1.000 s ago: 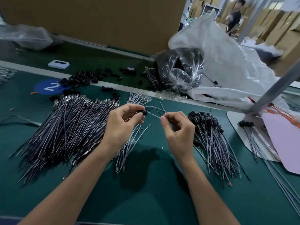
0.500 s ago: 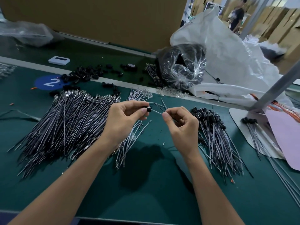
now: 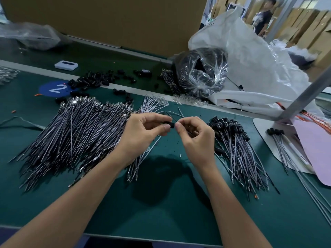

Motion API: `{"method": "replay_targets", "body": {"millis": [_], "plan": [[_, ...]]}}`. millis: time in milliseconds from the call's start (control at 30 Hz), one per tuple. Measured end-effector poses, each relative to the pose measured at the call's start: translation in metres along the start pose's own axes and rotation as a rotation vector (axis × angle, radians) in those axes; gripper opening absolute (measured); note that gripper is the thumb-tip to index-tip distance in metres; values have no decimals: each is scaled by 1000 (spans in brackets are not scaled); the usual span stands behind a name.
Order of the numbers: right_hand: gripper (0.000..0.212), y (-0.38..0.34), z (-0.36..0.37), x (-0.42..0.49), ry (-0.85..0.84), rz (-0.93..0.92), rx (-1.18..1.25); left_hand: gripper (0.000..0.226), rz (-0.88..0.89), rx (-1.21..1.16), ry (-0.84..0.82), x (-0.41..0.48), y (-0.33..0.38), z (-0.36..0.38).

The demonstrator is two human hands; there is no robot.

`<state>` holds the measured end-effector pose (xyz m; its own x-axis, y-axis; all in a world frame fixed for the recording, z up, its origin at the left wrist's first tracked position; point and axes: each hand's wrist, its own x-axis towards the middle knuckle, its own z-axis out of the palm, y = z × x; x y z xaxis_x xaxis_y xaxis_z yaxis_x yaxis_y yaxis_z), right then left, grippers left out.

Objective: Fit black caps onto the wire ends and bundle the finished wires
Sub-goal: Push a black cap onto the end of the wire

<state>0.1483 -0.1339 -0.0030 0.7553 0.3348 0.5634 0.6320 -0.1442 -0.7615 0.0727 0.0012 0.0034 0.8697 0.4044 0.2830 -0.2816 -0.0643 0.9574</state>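
1. Far left on the dark green bench (image 3: 161,203), a crumpled clear plastic bag (image 3: 30,35) lies by the brown back wall. Nearer sit a small white rectangular device (image 3: 66,65) and a round blue sticker marked "2" (image 3: 55,88).
2. A scatter of loose black caps (image 3: 93,80) runs along the pale strip just right of the sticker.
3. A broad heap of uncapped grey wires (image 3: 77,133) fans across the left half of the bench, its clear tips pointing to the far side.
4. At centre, above the bench, the left hand (image 3: 141,133) pinches a black plastic cap (image 3: 171,124) between thumb and forefinger, the other fingers curled.
5. Touching that cap, the right hand (image 3: 195,138) pinches the end of a thin grey wire (image 3: 174,119) between thumb and forefinger, the tips of the two hands almost meeting.
6. Just right of the hands lies a pile of grey wires already fitted with black caps (image 3: 236,151), the caps at the far end.
7. Behind it, a clear bag full of black parts (image 3: 200,72) leans on a large white plastic sack (image 3: 250,56).
8. At far right, a slanted grey metal post (image 3: 304,93) rises above a few more capped wires (image 3: 279,140) and a pink sheet (image 3: 318,151).
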Motion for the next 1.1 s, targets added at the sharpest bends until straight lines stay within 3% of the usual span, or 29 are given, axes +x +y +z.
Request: {"method": "replay_targets", "body": {"millis": [233,367,600,1100], "plan": [[8,0,-1,2,43,141,86,24,-63,-138,22,3,-2,0],[9,1,-7,3,126,54,-30,17,-109,-211,90,5,-4,-2],[14,0,-7,0,130,-137,-289,17,-132,-219,117,6,-4,-5],[16,3,-8,2,139,-120,-198,17,-118,-196,72,5,-3,-2]]}}
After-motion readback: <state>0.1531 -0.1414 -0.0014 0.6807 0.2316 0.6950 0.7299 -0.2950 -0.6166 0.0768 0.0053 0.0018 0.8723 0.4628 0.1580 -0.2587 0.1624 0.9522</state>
